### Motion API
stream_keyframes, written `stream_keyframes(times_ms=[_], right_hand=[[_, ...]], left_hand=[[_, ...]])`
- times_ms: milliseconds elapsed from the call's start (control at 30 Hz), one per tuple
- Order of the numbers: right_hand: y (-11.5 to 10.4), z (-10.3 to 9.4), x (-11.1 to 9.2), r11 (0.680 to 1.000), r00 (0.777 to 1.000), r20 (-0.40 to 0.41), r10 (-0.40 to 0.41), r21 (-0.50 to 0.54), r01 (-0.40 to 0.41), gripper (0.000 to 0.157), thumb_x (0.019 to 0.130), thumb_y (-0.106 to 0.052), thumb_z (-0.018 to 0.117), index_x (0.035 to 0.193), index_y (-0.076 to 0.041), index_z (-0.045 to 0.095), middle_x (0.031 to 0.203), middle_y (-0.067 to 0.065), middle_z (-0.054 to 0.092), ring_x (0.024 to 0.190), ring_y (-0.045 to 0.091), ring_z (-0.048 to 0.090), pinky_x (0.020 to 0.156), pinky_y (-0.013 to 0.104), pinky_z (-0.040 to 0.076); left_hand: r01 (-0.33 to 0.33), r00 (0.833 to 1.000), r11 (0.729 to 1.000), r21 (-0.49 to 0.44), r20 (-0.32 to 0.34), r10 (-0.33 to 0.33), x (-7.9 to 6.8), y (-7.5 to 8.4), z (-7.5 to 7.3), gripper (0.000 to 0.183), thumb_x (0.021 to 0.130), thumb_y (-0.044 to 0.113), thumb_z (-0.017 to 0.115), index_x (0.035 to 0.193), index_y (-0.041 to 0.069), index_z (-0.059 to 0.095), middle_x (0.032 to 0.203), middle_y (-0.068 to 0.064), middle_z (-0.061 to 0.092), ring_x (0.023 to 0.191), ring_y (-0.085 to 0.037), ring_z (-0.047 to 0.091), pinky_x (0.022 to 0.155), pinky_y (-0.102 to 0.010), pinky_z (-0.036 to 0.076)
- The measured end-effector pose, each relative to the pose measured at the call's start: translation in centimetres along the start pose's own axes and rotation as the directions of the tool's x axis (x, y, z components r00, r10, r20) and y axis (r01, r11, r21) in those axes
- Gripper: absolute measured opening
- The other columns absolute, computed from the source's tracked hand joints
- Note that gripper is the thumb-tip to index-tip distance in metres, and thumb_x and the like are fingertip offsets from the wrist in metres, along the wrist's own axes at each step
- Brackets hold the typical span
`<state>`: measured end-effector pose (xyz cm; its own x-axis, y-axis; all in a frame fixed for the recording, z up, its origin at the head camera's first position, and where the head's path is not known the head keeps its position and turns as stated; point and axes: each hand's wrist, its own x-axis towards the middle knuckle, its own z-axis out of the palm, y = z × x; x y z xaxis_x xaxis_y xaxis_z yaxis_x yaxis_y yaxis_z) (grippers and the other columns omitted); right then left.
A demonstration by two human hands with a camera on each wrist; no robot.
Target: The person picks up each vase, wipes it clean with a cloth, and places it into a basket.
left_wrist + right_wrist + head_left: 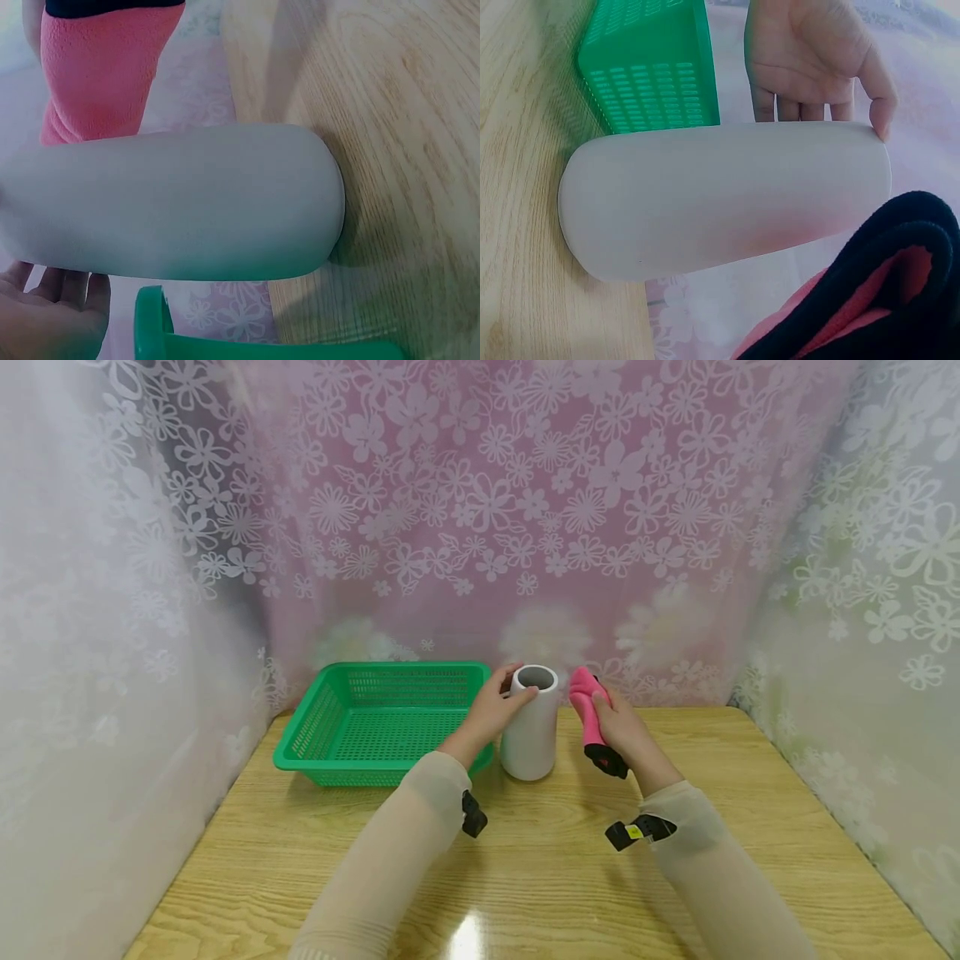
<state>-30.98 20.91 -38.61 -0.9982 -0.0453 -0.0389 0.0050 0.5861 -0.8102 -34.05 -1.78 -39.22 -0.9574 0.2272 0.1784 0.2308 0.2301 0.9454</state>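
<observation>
A tall white vase [528, 739] with a round open mouth stands upright on the wooden table. My left hand [491, 703] grips it near the top from the left, thumb at the rim and fingers reaching around the far side. To the right of the vase, my right hand [628, 735] holds a folded pink fleecy cloth [584, 710] with black edging, raised above the table. In the right wrist view, folded layers of the black edge [922, 217] show close to the vase's top end. The right hand's fingers are largely hidden behind the cloth.
A green plastic basket [382, 766] with slotted walls sits left of the vase, its right rim close to the left hand. Flowered curtains [487, 510] hang behind and at both sides. The wood-grain tabletop [540, 877] extends toward me under both forearms.
</observation>
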Motion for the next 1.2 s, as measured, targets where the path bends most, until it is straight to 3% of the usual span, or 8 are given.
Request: stream_keyframes(times_ms=[367, 600, 867, 1033, 1200], right_hand=[[-0.6, 0.3, -0.3, 0.999, 0.999, -0.035, -0.042, 0.029, 0.043, 0.066, 0.109, -0.046, 0.025, 0.162, -0.009, 0.011, 0.129, 0.026, 0.044, 0.1, 0.036, 0.051, 0.087, 0.044, 0.044], [-0.6, 0.8, -0.2, 0.995, 0.992, -0.091, -0.089, 0.038, 0.093, 0.064, 0.11, -0.042, 0.025, 0.161, -0.006, 0.012, 0.151, 0.029, 0.033, 0.121, 0.042, 0.043, 0.108, 0.057, 0.033], [-1.4, 1.2, -0.6, 0.982, 0.971, -0.182, -0.154, 0.079, 0.171, 0.063, 0.109, -0.043, 0.026, 0.162, -0.012, 0.013, 0.159, 0.025, 0.027, 0.136, 0.043, 0.036, 0.114, 0.059, 0.026], [-1.4, 2.1, -0.1, 0.951, 0.929, -0.285, -0.237, 0.127, 0.282, 0.061, 0.109, -0.043, 0.029, 0.162, -0.017, 0.014, 0.161, 0.019, 0.026, 0.136, 0.039, 0.038, 0.113, 0.057, 0.03], [-1.5, 3.7, 0.6, 0.885, 0.834, -0.433, -0.343, 0.15, 0.442, 0.055, 0.11, -0.034, 0.034, 0.161, -0.014, 0.023, 0.154, 0.018, 0.037, 0.126, 0.034, 0.047, 0.108, 0.051, 0.037]], left_hand=[[0.002, 1.0, 1.0, 0.01, -0.001, -0.002, -0.3, -0.1, -0.1, 0.07, 0.093, 0.044, 0.071, 0.152, 0.025, 0.039, 0.148, -0.003, 0.047, 0.134, -0.022, 0.047, 0.106, -0.044, 0.043], [-0.014, 1.0, 1.0, 0.014, 0.004, 0.014, -0.1, -0.4, -0.1, 0.068, 0.093, 0.043, 0.072, 0.15, 0.026, 0.04, 0.145, -0.002, 0.05, 0.131, -0.021, 0.05, 0.105, -0.043, 0.044], [-0.029, 0.998, 0.999, -0.027, 0.06, 0.03, 0.3, -0.8, -0.4, 0.067, 0.093, 0.042, 0.072, 0.15, 0.026, 0.041, 0.146, -0.003, 0.049, 0.134, -0.022, 0.048, 0.106, -0.045, 0.043], [-0.028, 0.997, 0.999, -0.03, 0.068, 0.03, 0.3, -0.8, -0.3, 0.066, 0.093, 0.042, 0.071, 0.15, 0.026, 0.041, 0.146, -0.003, 0.049, 0.135, -0.023, 0.047, 0.108, -0.046, 0.042], [-0.029, 0.997, 0.999, -0.034, 0.067, 0.031, 0.2, -0.9, -0.3, 0.067, 0.094, 0.041, 0.071, 0.151, 0.023, 0.041, 0.147, -0.004, 0.048, 0.136, -0.024, 0.046, 0.108, -0.047, 0.042]])
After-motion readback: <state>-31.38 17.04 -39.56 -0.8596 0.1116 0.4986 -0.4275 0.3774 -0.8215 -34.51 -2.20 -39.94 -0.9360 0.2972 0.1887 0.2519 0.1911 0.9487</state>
